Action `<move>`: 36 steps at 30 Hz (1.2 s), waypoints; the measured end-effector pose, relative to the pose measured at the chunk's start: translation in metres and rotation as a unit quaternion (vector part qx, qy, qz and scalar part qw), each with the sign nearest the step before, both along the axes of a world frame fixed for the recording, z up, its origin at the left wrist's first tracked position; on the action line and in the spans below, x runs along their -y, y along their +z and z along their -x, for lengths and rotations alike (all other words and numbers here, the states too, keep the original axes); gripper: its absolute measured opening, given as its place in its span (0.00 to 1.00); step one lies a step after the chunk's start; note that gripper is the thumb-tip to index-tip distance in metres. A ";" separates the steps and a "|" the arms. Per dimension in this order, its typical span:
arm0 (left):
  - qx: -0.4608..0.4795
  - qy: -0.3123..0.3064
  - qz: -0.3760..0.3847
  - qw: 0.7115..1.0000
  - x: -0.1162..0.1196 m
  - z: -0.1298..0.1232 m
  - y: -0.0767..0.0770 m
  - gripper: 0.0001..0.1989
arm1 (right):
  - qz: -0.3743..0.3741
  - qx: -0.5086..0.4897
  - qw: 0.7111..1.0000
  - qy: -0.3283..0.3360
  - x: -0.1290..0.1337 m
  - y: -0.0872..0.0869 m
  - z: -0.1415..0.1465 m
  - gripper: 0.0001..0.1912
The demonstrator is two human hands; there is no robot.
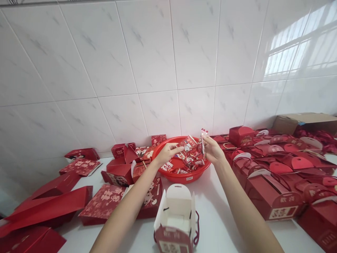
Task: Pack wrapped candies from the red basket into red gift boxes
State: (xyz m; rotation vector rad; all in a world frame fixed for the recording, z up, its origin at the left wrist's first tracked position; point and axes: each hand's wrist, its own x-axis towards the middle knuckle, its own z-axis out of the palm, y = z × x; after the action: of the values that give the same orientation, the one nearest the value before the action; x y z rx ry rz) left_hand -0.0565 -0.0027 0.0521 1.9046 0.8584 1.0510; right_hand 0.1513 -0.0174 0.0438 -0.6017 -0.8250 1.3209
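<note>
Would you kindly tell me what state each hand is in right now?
Left hand: closed, holding a red packet at the red basin.
Right hand: closed, holding a slim packet upright.

A red printed packet [188, 144] is tilting over the round red basin [179, 177]. A narrow, shiny white-and-red packet [203, 141] is standing nearly upright above the basin's right side. Other red packets [194, 162] are lying loosely inside.

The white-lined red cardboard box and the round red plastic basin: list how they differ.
The white-lined red cardboard box is angular; the round red plastic basin is curved. The box shows its white inside; the basin holds wrapped packets. The box stands nearer the camera than the basin. Both are open-topped.
</note>
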 end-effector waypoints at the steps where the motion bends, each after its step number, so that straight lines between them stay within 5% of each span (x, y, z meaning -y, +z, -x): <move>1: 0.012 -0.013 0.012 1.000 0.010 0.004 0.004 0.24 | -0.004 0.003 1.000 0.012 0.006 0.006 0.002 0.16; 10: -0.053 -0.030 0.015 0.998 0.082 0.051 0.028 0.12 | -0.085 0.061 0.992 0.067 0.072 0.046 0.015 0.17; 16: -0.148 -0.198 0.037 0.968 0.105 0.059 0.033 0.17 | -0.108 0.091 0.988 0.060 0.098 0.056 0.026 0.16; 19: -0.244 -0.226 0.068 0.940 0.109 0.060 0.034 0.14 | -0.106 0.080 0.990 0.045 0.101 0.054 0.034 0.16; 23: -0.267 -0.165 0.071 0.947 0.114 0.057 0.032 0.09 | -0.101 0.077 0.992 0.026 0.101 0.050 0.044 0.16; 30: -0.054 0.010 -0.015 0.998 0.127 0.030 0.023 0.15 | -0.104 0.076 0.992 0.000 0.105 0.042 0.062 0.15; 36: 0.064 0.012 0.032 0.997 0.120 0.025 0.012 0.13 | -0.121 0.028 0.989 -0.085 0.100 0.040 0.060 0.14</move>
State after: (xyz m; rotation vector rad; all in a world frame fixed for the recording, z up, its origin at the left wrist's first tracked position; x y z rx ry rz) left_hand -0.0815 -0.1228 0.0636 1.7578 0.8331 1.1346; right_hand 0.0910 -0.1176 0.0837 -0.5064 -0.9439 1.0336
